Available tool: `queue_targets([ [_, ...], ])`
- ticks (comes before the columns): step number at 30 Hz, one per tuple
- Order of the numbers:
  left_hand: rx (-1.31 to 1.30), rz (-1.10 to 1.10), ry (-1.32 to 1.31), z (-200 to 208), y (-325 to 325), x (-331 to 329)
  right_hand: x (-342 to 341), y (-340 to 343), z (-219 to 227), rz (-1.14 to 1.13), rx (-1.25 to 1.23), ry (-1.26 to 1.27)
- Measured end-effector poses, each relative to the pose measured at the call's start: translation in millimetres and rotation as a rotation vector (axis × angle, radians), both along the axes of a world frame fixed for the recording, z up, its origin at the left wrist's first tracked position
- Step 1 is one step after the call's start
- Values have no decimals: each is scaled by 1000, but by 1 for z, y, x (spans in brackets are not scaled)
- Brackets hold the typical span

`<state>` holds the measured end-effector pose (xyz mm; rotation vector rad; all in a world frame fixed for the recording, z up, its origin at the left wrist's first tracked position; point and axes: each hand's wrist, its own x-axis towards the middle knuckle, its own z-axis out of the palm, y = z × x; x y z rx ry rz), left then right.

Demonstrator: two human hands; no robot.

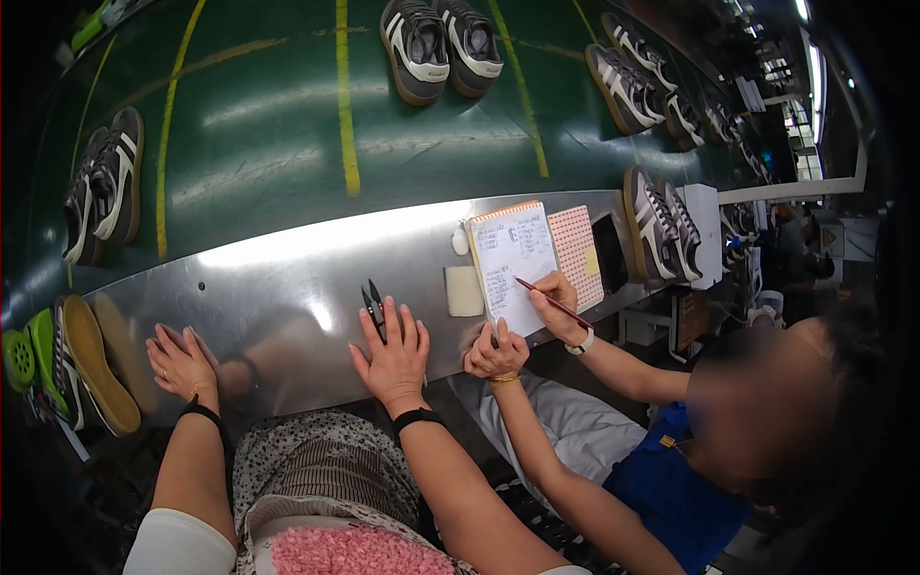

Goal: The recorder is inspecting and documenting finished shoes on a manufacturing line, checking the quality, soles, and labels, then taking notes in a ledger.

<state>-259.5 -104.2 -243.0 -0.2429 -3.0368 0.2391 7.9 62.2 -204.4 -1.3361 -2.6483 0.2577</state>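
From where I stand, the person's left hand [180,366] lies palm down on the shiny metal surface [287,287], open, with its fingers spread and nothing in them. Just to its left a shoe [101,374] stands on its side, its tan sole facing the hand, with a bright green thing [19,359] beyond it.

The right hand [395,353] is open too, fingers spread, gripping nothing. A pair of dark snips [376,302] lies at its fingertips, points away from the hand, partly hidden by the fingers; I cannot tell whether they touch. To the right of this hand sits a cream sponge [465,291], then an open notebook [515,251], where a co-worker's hand [558,305] holds a dark red pen [529,287]. Well ahead of the right hand, a pair of dark sneakers [443,48] stands on a green belt [268,125] with yellow lines.
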Motion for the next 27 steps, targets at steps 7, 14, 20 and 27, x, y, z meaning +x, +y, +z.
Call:
queue_targets([
  [7, 0, 5, 3, -1, -2, -1, -1, 0, 1, 1, 6, 0],
  [14, -7, 10, -7, 0, -2, -1, -1, -1, 2, -1, -5, -16],
  [20, -6, 12, -5, 2, -1, 1, 1, -1, 1, -1, 2, -6],
  [27, -7, 18, -8, 4, -2, 1, 0, -2, 4, 0, -11, -4],
])
